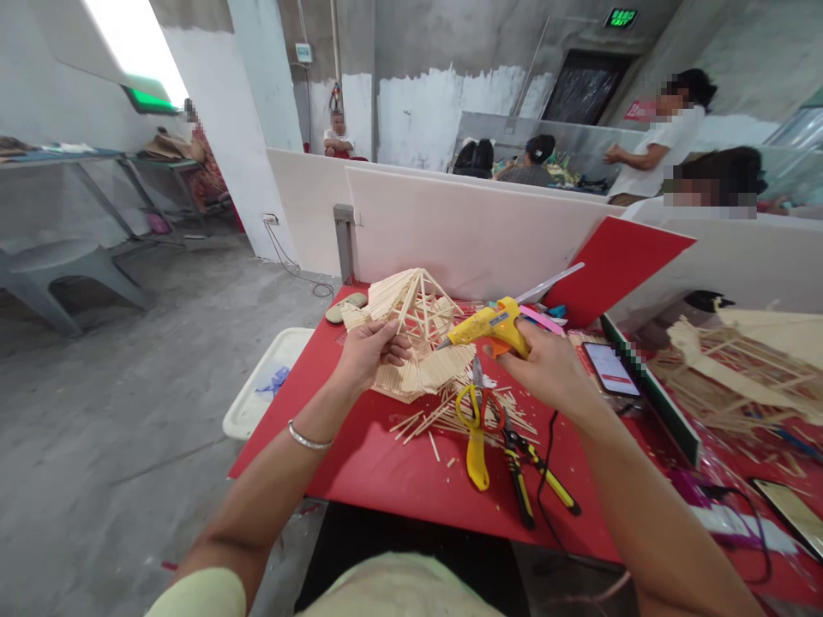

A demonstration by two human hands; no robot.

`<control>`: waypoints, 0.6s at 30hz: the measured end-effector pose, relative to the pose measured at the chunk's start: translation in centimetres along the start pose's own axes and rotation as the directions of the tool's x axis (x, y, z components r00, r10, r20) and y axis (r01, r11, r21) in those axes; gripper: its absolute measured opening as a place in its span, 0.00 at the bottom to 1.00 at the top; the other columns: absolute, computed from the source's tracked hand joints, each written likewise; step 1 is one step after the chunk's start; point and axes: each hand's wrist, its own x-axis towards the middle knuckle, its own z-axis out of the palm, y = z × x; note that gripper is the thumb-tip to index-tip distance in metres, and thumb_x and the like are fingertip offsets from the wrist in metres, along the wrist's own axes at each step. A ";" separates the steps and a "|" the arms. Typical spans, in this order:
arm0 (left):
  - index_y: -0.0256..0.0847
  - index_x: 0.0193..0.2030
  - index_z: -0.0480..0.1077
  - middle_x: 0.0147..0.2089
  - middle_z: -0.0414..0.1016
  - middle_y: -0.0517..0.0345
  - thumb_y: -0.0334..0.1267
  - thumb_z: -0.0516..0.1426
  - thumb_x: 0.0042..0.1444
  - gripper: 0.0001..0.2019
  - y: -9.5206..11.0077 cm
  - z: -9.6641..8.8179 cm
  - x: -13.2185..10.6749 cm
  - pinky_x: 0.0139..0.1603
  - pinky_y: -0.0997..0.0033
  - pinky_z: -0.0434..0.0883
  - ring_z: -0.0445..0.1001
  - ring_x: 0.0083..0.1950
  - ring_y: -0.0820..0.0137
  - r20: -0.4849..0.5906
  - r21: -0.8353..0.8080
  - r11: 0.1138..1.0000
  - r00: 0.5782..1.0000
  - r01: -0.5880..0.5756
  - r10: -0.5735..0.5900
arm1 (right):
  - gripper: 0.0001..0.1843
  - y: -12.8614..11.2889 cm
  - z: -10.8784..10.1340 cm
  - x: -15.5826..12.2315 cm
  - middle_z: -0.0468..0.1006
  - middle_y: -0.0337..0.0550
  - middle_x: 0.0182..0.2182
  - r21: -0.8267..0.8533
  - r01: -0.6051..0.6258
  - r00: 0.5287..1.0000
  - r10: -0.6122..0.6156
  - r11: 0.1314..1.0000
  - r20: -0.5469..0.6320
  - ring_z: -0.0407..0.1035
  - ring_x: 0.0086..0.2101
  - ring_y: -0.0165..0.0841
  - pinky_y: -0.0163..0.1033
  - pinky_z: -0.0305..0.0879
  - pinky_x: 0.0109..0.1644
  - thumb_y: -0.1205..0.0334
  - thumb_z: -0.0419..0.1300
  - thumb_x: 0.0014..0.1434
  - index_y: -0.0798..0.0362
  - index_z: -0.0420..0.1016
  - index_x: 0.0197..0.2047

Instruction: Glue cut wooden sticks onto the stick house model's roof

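My right hand [546,364] is wrapped round a yellow hot glue gun [489,324] with an orange trigger and a clear glue stick out of its back. The gun's nozzle points left, at a model [417,321] built of thin wooden sticks with a peaked roof frame and slatted sheets. My left hand [375,353] pinches the model's near left side with closed fingers; exactly which stick it grips is hard to see. Loose wooden sticks [428,420] lie in front of the model. Scissors with yellow and red handles [476,428] and black-and-yellow pliers [524,467] lie near them.
A red table [360,458] carries the work, with a white partition [463,231] behind. To the right are a phone [610,370], a green-edged divider [656,394] and another stick model [746,377]. A white tray [248,416] stands at left. Several people are beyond the partition.
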 end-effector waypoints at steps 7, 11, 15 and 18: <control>0.32 0.34 0.75 0.28 0.79 0.51 0.48 0.67 0.51 0.17 -0.1 0.0 0.0 0.21 0.78 0.71 0.77 0.24 0.71 0.000 -0.012 1.000 1.000 0.001 -0.001 | 0.08 -0.4 -0.4 -0.1 0.71 0.36 0.25 0.015 -0.017 0.999 0.017 1.000 0.033 0.62 0.24 0.30 0.36 0.50 0.30 0.55 0.57 0.55 0.49 0.65 0.33; 0.32 0.35 0.74 0.27 0.79 0.52 0.47 0.66 0.51 0.17 0.1 0.3 -0.1 0.21 0.79 0.71 0.77 0.23 0.72 -0.008 -0.025 1.000 1.000 -0.001 0.001 | 0.07 -0.4 -0.5 -0.1 0.70 0.36 0.24 0.013 -0.021 0.999 0.020 1.000 0.035 0.61 0.25 0.30 0.35 0.50 0.30 0.56 0.57 0.55 0.49 0.64 0.33; 0.32 0.34 0.74 0.27 0.78 0.52 0.47 0.67 0.51 0.17 0.2 0.4 -0.3 0.20 0.79 0.71 0.77 0.23 0.72 -0.017 -0.023 1.000 1.000 -0.010 0.010 | 0.07 -0.2 -0.3 -0.1 0.70 0.35 0.24 0.021 -0.015 0.999 0.015 1.000 0.037 0.61 0.25 0.30 0.35 0.51 0.30 0.56 0.57 0.54 0.49 0.64 0.33; 0.32 0.35 0.74 0.27 0.79 0.52 0.47 0.67 0.51 0.17 0.1 0.4 -0.2 0.20 0.79 0.71 0.76 0.23 0.73 -0.012 -0.026 1.000 1.000 -0.014 0.014 | 0.07 0.0 -0.2 -0.1 0.70 0.35 0.24 0.023 -0.017 0.999 0.016 1.000 0.036 0.61 0.24 0.30 0.35 0.50 0.30 0.56 0.57 0.54 0.49 0.65 0.34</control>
